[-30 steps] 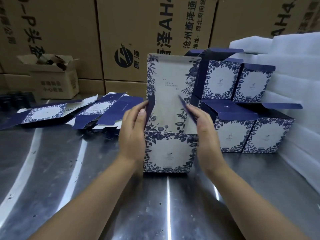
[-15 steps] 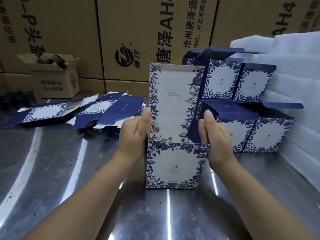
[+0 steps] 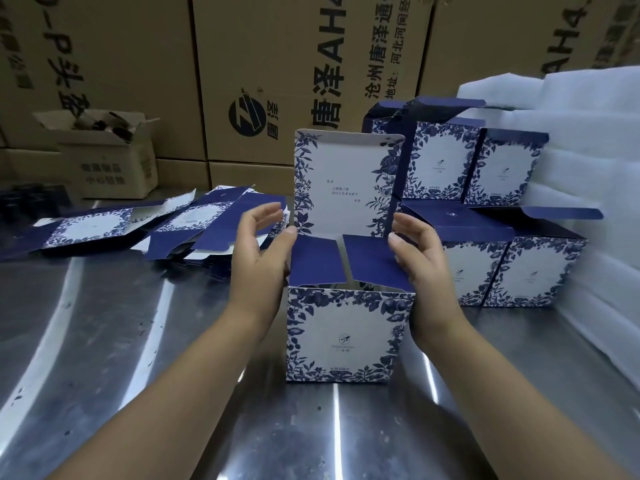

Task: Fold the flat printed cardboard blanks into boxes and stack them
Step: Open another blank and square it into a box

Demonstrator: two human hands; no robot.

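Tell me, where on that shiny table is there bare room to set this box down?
Bare steel table lies near-left, between the flat blanks and the box being folded, and near-right, before the stacked boxes up to the white foam. The far side is crowded: blanks left, stacked boxes right.

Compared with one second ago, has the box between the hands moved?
Yes. The box has come nearer to the camera, away from the stacked boxes behind it on the right.

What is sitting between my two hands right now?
In the head view, the half-folded box stands between left hand and right hand, blue side flaps folded in, lid upright.
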